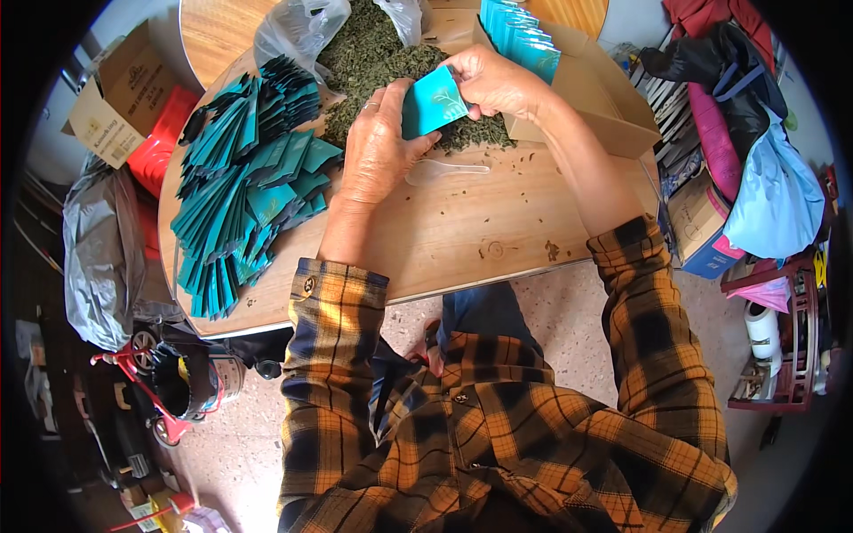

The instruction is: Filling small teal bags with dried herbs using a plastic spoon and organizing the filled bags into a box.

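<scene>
Between my hands is a teal sachet (432, 105) with a pale plant print. My left hand (381, 136) grips its left and lower edge, a ring on one finger. The fingers of my right hand (490, 83) pinch its right side near the top corner. Beneath and behind them lies a heap of dried green leaves (363, 56), spilling from a clear plastic bag (293, 33). A clear plastic scoop (448, 170) rests on the wooden table (460, 246) just below the sachet. Many more teal sachets (226, 200) lie fanned in piles to the left.
At the back right an open cardboard box (606, 100) holds a row of upright teal sachets (523, 40). Leaf crumbs dot the table near its front edge. A printed carton (123, 93) and red plastic container (163, 143) stand beyond the left side. Bags and boxes crowd the right.
</scene>
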Tool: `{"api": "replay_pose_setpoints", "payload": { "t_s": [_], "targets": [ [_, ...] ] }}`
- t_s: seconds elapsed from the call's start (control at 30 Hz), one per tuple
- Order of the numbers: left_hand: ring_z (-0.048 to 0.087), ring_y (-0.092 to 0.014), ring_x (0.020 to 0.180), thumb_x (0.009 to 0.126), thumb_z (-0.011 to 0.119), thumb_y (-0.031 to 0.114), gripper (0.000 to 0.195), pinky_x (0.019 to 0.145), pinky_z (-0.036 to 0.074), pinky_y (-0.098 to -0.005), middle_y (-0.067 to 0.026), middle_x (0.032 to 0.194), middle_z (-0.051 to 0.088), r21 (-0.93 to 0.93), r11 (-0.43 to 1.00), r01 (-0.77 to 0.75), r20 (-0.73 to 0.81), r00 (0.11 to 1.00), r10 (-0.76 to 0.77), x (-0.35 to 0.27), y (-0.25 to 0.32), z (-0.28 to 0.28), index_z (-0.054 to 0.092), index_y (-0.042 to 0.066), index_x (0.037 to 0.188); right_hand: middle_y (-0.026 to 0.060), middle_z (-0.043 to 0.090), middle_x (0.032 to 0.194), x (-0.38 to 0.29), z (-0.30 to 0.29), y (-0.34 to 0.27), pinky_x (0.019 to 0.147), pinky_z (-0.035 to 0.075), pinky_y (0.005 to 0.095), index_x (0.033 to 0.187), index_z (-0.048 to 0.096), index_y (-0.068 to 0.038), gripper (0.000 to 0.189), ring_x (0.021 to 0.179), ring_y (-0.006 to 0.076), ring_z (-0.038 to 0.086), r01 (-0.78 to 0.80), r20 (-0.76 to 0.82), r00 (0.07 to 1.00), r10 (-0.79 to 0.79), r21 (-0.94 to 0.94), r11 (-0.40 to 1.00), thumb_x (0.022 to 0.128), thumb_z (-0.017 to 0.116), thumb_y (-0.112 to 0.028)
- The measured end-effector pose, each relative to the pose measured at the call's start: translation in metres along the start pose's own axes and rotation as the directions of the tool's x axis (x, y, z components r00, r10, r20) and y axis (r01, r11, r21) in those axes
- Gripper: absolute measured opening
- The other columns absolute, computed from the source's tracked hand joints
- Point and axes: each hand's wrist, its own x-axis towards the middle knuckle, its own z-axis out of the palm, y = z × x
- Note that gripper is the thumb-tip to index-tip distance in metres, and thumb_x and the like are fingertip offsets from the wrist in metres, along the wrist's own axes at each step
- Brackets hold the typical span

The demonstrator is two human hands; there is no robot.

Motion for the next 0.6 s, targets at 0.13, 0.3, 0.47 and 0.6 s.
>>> {"api": "replay_pose_setpoints", "payload": {
  "t_s": [0.13,0.3,0.47,0.6],
  "targets": [
    [0.059,-0.039,0.095,0.064,0.08,0.014,0.064,0.081,0.049,-0.0438,-0.0201,0.106,0.06,-0.015,0.999,0.038,0.032,0.999,-0.038,-0.001,-0.001,0.001,0.05,0.001,0.119,-0.0017,0.055,0.067,0.001,0.0,0.004,0.037,0.029,0.0184,0.101,0.064,-0.004,0.032,0.046,0.0042,0.047,0.0,-0.024,1.0,-0.001,-0.071,0.997,0.075,0.048,0.006],
    [0.06,-0.037,0.095,0.064,0.082,0.017,0.065,0.083,0.049,-0.0415,-0.0198,0.106,0.061,-0.053,0.993,0.104,-0.001,0.995,-0.104,0.0,-0.004,0.0,0.051,0.002,0.119,-0.0008,0.057,0.068,-0.002,-0.005,0.01,0.04,0.033,0.0172,0.101,0.064,-0.004,0.02,0.048,0.0033,0.047,0.117,0.011,0.993,-0.118,0.064,0.991,0.084,0.053,-0.004],
    [0.061,-0.036,0.097,0.062,0.083,0.017,0.066,0.083,0.049,-0.0405,-0.0203,0.105,0.063,-0.105,0.993,0.048,0.004,0.999,-0.048,-0.001,-0.006,0.002,0.052,0.003,0.119,-0.0017,0.058,0.069,-0.005,-0.005,0.0,0.042,0.035,0.0171,0.102,0.062,-0.002,0.019,0.05,0.0028,0.047,0.141,0.039,0.99,-0.137,-0.114,0.983,0.088,0.059,-0.014],
    [0.062,-0.036,0.095,0.062,0.084,0.017,0.066,0.082,0.05,-0.0396,-0.0194,0.103,0.064,-0.152,0.987,0.051,0.028,0.998,-0.048,0.001,-0.001,0.003,0.052,0.003,0.119,-0.0025,0.056,0.068,0.0,0.001,0.002,0.041,0.033,0.0168,0.099,0.063,-0.002,0.022,0.049,0.0027,0.047,0.094,0.113,0.99,-0.089,-0.041,0.995,0.088,0.063,-0.021]
  ]
}}
